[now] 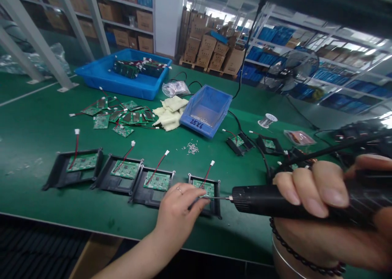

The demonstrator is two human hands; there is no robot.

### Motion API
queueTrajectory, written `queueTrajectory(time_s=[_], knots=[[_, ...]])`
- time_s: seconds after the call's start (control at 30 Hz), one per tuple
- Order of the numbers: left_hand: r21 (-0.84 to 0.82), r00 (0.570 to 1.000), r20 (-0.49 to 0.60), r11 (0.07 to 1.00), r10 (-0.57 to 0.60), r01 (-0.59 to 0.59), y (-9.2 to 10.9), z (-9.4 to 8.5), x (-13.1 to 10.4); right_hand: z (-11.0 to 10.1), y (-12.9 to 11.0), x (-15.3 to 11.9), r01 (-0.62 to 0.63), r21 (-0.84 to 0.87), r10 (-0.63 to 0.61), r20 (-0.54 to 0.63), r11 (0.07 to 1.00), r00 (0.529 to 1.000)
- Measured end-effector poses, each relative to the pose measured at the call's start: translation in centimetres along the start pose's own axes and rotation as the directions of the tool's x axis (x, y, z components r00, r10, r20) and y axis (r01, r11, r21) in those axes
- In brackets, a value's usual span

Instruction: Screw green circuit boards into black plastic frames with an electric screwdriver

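Four black plastic housings stand in a row, each with a green circuit board and a red-black lead; one is the leftmost housing [59, 171]. Over the rightmost housing [217, 205] my left hand [180, 201] pinches its fingertips around the tip of a screwdriver bit; whatever else sits between them is too small to tell. My right hand [312, 189] is wrapped round a black electric screwdriver [257, 200], held level with its bit pointing left. Behind the housings lies a small pile of screws [192, 148].
A blue bin [206, 109] holding small screws stands at the centre back, beside yellowish cloths [170, 114]. Loose circuit boards [128, 116] and a large blue tray [119, 85] are at left. More black housings [240, 143] and a solder spool [268, 120] are at right.
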State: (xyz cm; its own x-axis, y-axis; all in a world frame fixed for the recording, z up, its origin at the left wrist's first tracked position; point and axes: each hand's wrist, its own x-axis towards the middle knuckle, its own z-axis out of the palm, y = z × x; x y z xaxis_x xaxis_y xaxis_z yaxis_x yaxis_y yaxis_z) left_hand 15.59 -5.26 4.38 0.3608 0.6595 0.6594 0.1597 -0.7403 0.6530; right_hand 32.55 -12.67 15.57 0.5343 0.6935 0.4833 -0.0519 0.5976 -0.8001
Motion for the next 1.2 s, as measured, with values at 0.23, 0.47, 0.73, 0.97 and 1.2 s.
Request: queueTrajectory(time_s=[0.23,0.47,0.73,0.97,1.2], knots=[[-0.090,0.999,0.034,0.995,-0.034,0.037,0.2,0.2,-0.2,-0.6,-0.1,-0.3,-0.006,-0.036,0.006,-0.009,0.999,1.000],[-0.263,0.976,0.160,0.947,-0.147,0.185,0.0,1.0,-0.4,-1.6,0.1,-0.2,0.021,0.116,-0.007,-0.118,0.993,0.993],[0.180,0.931,0.353,0.970,0.091,-0.163,-1.3,2.6,-1.6,-1.0,2.0,-1.0,0.116,-0.104,-0.124,-0.070,0.988,0.990],[0.247,0.903,0.413,0.939,0.120,-0.238,-1.3,3.4,-2.3,-1.2,3.9,-0.9,0.135,-0.180,-0.132,0.029,0.974,0.991],[0.233,0.901,0.415,0.942,0.127,-0.240,-1.5,3.4,-2.4,-1.3,4.3,-0.6,0.089,-0.158,-0.078,0.076,0.983,0.994]])
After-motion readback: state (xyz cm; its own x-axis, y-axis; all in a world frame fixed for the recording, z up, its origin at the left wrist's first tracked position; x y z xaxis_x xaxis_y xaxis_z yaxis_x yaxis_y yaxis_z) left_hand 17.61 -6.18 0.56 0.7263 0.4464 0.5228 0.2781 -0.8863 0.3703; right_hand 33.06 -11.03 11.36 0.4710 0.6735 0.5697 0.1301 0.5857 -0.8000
